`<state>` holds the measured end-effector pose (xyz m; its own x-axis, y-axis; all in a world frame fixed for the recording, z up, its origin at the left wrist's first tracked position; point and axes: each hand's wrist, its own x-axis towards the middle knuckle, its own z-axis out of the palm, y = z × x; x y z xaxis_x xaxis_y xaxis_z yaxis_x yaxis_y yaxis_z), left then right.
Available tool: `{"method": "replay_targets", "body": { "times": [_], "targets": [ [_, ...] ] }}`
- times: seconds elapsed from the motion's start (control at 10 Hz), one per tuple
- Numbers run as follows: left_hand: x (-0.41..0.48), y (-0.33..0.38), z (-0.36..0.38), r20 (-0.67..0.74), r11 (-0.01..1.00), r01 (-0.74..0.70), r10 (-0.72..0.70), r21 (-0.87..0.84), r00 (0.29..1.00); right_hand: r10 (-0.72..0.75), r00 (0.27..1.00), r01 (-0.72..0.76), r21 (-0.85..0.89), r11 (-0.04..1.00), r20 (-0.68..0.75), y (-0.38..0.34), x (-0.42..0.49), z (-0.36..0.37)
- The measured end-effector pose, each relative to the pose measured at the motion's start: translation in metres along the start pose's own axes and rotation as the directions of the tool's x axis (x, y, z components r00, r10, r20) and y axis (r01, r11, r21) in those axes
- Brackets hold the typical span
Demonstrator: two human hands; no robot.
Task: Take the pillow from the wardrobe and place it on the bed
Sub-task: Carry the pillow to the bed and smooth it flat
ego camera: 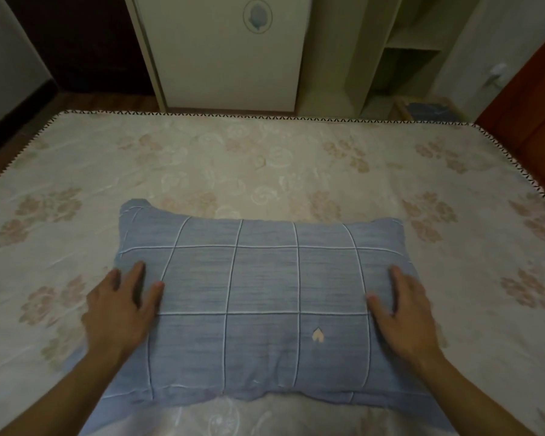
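A blue pillow (261, 306) with a white grid pattern and a small cream mark lies flat on the bed (265, 165), near the front edge. The bed has a cream floral cover. My left hand (123, 306) rests flat on the pillow's left side, fingers spread. On the pillow's right side my right hand (403, 316) lies flat as well, fingers apart. Neither hand grips the fabric. The wardrobe (227, 51) stands beyond the far edge of the bed, its white door shut.
Open shelves (403, 58) stand to the right of the wardrobe. A reddish wooden panel (535, 99) rises at the bed's right corner. A dark gap and a pale wall lie at the far left. A small stool with a blue item (428, 110) sits behind the bed.
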<state>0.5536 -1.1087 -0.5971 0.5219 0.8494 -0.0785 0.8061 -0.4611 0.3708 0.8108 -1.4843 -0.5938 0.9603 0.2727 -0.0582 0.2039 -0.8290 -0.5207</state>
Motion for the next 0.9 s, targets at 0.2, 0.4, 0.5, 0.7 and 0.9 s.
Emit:
{"method": "replay_targets", "body": {
  "times": [0.2, 0.4, 0.5, 0.7, 0.9],
  "targets": [
    [-0.009, 0.023, 0.006, 0.210, 0.995, -0.079, 0.064, 0.064, 0.976, 0.012, 0.974, 0.026, -0.160, 0.987, 0.227, -0.019, -0.004, 0.012],
    [-0.005, 0.006, 0.030, 0.294, 0.996, -0.087, 0.081, 0.009, 0.952, 0.035, 0.957, 0.029, -0.216, 0.976, 0.289, -0.005, -0.005, 0.030],
    [0.005, 0.012, 0.039, 0.347, 0.996, -0.085, 0.076, 0.011, 0.935, 0.058, 0.944, 0.021, -0.237, 0.971, 0.325, -0.002, 0.001, 0.037],
    [0.000, 0.013, 0.029, 0.460, 0.996, -0.089, 0.072, 0.015, 0.885, 0.109, 0.918, -0.015, -0.239, 0.971, 0.382, 0.006, 0.000, 0.030],
    [-0.002, 0.042, -0.035, 0.421, 0.842, 0.163, 0.082, -0.513, 0.903, -0.001, 0.947, -0.017, 0.055, 0.998, 0.321, -0.028, 0.015, -0.016]
  ]
}}
